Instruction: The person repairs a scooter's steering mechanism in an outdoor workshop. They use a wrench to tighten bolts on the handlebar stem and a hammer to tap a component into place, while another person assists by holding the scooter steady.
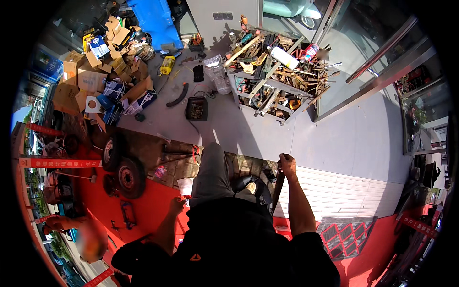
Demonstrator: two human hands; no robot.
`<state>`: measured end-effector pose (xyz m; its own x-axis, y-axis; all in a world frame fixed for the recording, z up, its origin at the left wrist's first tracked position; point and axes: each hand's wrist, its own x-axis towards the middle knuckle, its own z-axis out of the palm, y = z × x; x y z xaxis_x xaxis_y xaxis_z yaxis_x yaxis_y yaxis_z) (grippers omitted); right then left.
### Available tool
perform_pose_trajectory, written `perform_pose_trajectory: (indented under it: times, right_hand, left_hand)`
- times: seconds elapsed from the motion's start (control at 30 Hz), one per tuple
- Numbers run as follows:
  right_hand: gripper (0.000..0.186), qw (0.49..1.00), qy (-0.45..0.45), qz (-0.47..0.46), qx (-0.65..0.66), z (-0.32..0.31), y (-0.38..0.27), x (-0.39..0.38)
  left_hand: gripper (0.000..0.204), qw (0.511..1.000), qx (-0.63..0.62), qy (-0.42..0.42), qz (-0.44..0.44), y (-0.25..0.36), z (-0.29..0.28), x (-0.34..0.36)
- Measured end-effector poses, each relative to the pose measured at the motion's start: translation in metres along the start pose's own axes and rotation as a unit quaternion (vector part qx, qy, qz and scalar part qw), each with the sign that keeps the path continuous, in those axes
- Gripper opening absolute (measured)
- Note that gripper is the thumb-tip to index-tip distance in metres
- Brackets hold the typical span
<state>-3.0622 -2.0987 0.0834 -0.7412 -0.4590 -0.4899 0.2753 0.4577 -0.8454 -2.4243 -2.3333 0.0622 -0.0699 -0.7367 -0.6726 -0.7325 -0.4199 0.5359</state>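
Grey floor (pixel 344 129) across the far middle and right; red floor covering (pixel 153 205) along the near left and again at near right. Cardboard boxes (pixel 91 81) in a loose heap at far left. Far, right of centre, a tiered cart (pixel 234 85) loaded with metal tools (pixel 306 81), well apart from both hands. White slatted panel (pixel 334 193) at right, nearer than the cart. Two tyred wheels (pixel 129 177) at left, nearer than the boxes.

Smaller, a dark narrow bar (pixel 277 193) along the left edge of the panel, perhaps part of a frame: long axis near to far, far end leaning slightly right. Just beside that far end, the right hand (pixel 288 166), much the nearer of the two; from its fingers, bar to the left and running back toward the near side. Fingers curled in; whether gripping the bar or only close to it, cannot tell.

Well to the left and nearer, the left hand (pixel 177 205), fingers bent, hold on anything too small to tell. Smallest, a white sheet (pixel 184 184) just beyond it, slightly to the right.
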Motion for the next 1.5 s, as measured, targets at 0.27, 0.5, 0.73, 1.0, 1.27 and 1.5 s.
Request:
perform_pose_trajectory:
  times: [0.27, 0.5, 0.73, 1.0, 1.27, 1.5]
  right_hand:
    - [0.036, 0.998, 0.033, -0.003, -0.059, 0.040, -0.127, 0.078]
    - [0.039, 0.990, 0.045, 0.047, -0.121, 0.090, -0.339, 0.133]
    - [0.039, 0.992, -0.021, -0.003, -0.121, 0.188, -0.462, 0.225]
    - [0.034, 0.953, 0.012, -0.164, -0.255, 0.267, -0.506, 0.332]
    - [0.052, 0.849, -0.011, -0.180, -0.497, 0.291, -0.488, 0.388]
    - [0.046, 0.839, 0.042, -0.204, -0.503, 0.271, -0.546, 0.370]
  left_hand:
    - [0.050, 0.970, 0.157, -0.093, 0.160, 0.291, 0.044, 0.203]
    - [0.045, 0.958, 0.126, -0.169, 0.193, 0.477, 0.034, 0.292]
    - [0.042, 0.961, 0.150, -0.150, 0.179, 0.553, -0.020, 0.339]
    - [0.046, 0.983, 0.120, -0.138, 0.033, 0.443, -0.074, 0.365]
    - [0.040, 0.982, 0.035, -0.179, -0.040, 0.469, -0.072, 0.303]
    - [0.034, 0.982, 0.085, -0.165, 0.017, 0.476, -0.085, 0.321]
